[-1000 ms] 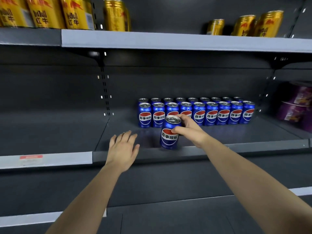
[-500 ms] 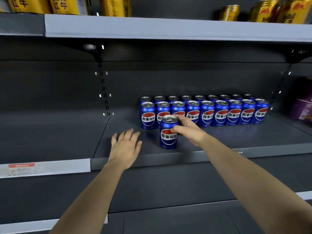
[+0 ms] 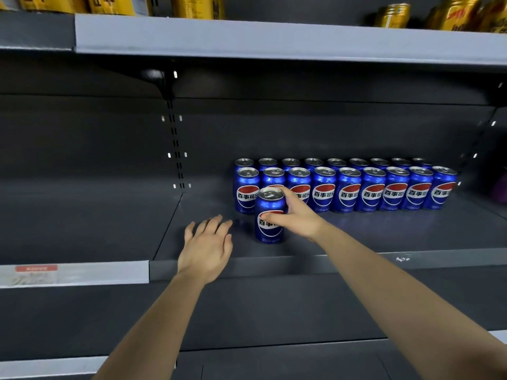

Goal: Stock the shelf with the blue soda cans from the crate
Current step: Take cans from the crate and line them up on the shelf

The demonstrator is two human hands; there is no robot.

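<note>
Yellow cans [image 3: 196,6] at the top are cut off. The right hand [image 3: 297,215] grips 1 blue can [image 3: 270,204] mid-frame on the shelf [image 3: 384,234], before 2 can rows [image 3: 373,193]. The left hand [image 3: 207,244] is spread nearby.

One can [image 3: 269,215] stands on the shelf [image 3: 356,237] before the two rows of cans [image 3: 348,185], at their left end.

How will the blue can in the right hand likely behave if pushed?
Probably rigid: the blue can shows no dents under the right hand. Its glossy wall may slip in a loose grip. Standing upright, it could tip if shoved high.
</note>
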